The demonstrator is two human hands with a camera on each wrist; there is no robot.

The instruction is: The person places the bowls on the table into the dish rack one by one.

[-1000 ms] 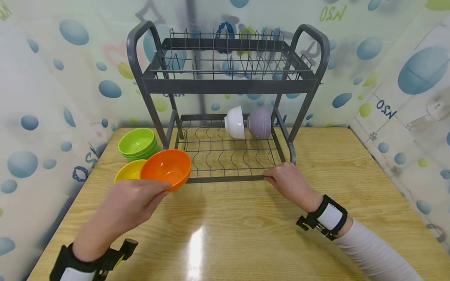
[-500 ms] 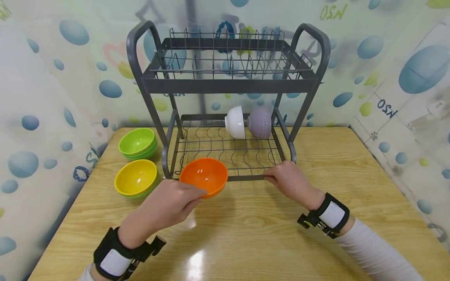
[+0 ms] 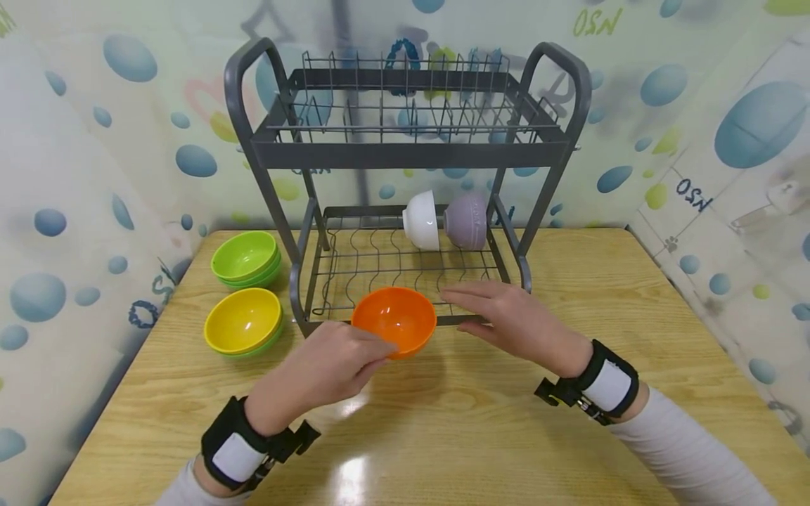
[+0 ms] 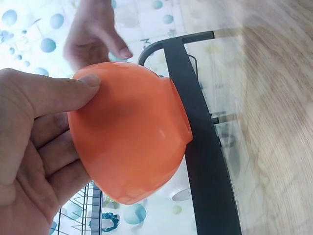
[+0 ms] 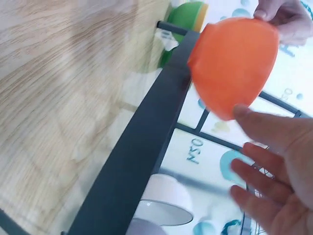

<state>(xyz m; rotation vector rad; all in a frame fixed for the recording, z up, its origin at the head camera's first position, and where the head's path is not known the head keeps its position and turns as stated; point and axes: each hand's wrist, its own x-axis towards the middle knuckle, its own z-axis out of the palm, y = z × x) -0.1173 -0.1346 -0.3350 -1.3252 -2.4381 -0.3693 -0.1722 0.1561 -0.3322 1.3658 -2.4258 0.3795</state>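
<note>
My left hand (image 3: 332, 362) pinches the near rim of an orange bowl (image 3: 395, 316), thumb on the outside in the left wrist view. The bowl is held in front of the lower tier of a dark grey two-tier dish rack (image 3: 411, 155), its inside visible from the head view. Just right of the bowl, my right hand (image 3: 522, 327) has its fingers extended and spread from the thumb. In the right wrist view its thumb overlaps the edge of the orange bowl (image 5: 234, 66). On the lower tier, a white bowl (image 3: 422, 221) and a purple bowl (image 3: 467, 221) stand on their sides.
Left of the rack, a yellow bowl (image 3: 243, 320) sits stacked in a green one, and behind it is a stack of green bowls (image 3: 245, 256). The rack's upper tier has wire dividers (image 3: 382, 116). All stand on a wooden table (image 3: 462, 436) against a patterned wall.
My left hand has carried the orange bowl rightward from over the yellow bowl to the rack's front. My right hand has left the rack's front rail and opened toward the bowl.
</note>
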